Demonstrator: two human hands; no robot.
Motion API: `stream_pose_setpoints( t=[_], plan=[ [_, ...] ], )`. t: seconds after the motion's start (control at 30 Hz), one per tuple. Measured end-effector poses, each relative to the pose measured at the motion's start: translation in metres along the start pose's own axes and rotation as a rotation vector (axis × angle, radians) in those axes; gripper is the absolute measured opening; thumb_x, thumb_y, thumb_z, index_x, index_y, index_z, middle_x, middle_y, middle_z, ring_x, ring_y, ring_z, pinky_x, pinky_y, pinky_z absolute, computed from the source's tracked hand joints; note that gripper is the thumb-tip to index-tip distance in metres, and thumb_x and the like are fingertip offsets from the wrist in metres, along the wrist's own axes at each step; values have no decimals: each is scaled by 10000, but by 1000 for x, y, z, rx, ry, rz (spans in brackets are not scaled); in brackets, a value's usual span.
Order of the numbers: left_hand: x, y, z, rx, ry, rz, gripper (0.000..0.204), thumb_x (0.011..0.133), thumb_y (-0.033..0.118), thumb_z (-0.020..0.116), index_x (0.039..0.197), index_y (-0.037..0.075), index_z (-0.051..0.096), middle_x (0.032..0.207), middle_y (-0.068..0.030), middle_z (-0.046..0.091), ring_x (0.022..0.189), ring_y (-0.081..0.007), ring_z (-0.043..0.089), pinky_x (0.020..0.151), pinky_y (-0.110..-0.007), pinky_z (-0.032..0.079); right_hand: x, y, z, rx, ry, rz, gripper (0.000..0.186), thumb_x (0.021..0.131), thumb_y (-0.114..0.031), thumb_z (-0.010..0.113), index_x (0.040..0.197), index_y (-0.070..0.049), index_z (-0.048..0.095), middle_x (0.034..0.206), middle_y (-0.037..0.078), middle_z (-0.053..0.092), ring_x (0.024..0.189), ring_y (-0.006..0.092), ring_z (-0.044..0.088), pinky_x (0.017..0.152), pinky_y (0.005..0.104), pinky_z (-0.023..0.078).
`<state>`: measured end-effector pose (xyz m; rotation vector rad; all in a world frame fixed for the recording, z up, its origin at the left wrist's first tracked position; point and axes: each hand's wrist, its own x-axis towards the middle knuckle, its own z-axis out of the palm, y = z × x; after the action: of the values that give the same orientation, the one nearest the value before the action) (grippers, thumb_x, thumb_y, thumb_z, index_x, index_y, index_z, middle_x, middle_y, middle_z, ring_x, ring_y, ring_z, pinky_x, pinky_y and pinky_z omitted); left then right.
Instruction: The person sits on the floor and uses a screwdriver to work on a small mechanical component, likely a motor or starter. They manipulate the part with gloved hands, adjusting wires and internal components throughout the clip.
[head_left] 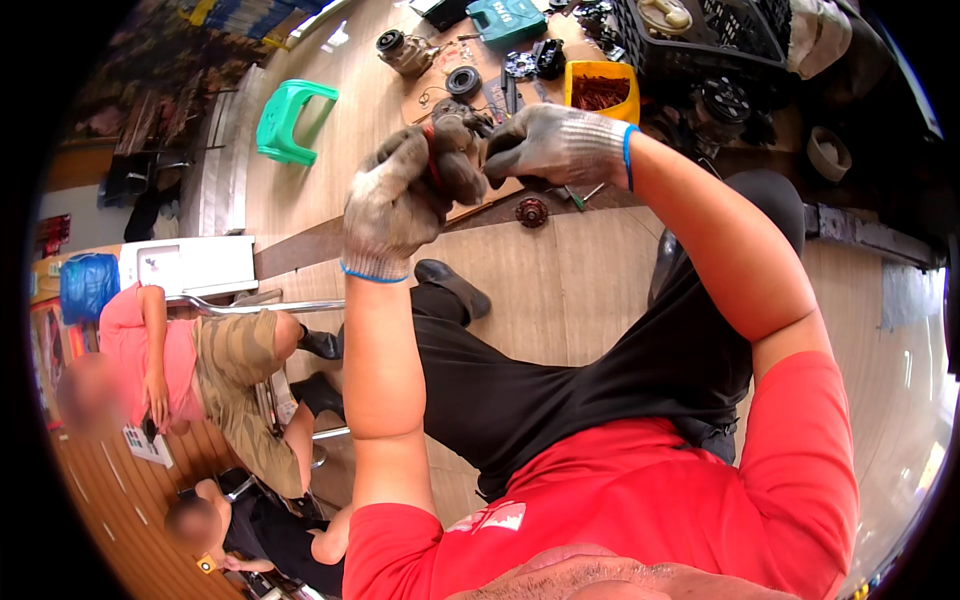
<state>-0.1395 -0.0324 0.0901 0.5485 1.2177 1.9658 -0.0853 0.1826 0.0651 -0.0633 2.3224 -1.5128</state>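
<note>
My left hand point(390, 195), in a soiled grey-white knit glove with a blue cuff, is closed around a dark part with a red strip point(432, 158). Its exact kind is hidden by the fingers. My right hand point(545, 140), gloved alike, meets it from the right with fingers bent and pressed together against the dark tip point(480, 125) between the hands. What the right fingers pinch is too small and covered to make out. Both hands are raised over the near edge of a brown work board point(425, 100) on the floor.
Around the board lie a compressor-like metal unit point(402, 50), a black pulley ring point(463, 81), a teal case point(506, 22), a yellow bin point(602, 90) of rusty pieces and a black crate point(700, 50). A reddish round part point(531, 212), a green stool point(290, 122) and two seated people stand apart.
</note>
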Motion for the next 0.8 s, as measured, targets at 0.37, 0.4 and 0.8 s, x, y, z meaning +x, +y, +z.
stream_pose_setpoints(
  t=[0.37, 0.4, 0.8],
  plan=[
    [4, -24, -24, 943, 63, -91, 322, 1012, 146, 579, 1194, -115, 630, 1041, -150, 729, 944, -179, 712, 868, -275, 556, 5, 20, -14, -876, 381, -758, 432, 802, 10, 664, 1211, -128, 682, 978, 135, 673, 819, 271, 680, 705, 342, 556],
    [5, -26, -20, 903, 119, -73, 322, 1014, 147, 578, 1199, -111, 629, 1055, -147, 725, 955, -179, 709, 870, -275, 556, 1, 19, -11, -891, 410, -765, 427, 809, 3, 662, 1218, -122, 678, 976, 142, 669, 820, 273, 678, 708, 342, 556],
    [25, -34, -2, -193, 457, 132, 292, 1041, 198, 533, 1187, -34, 635, 1110, -196, 701, 1010, -343, 692, 875, -471, 575, -1, 7, 40, -36, 311, -380, 219, 959, -182, 598, 1121, -86, 709, 1040, 195, 684, 925, 346, 675, 776, 413, 540]
  ],
)
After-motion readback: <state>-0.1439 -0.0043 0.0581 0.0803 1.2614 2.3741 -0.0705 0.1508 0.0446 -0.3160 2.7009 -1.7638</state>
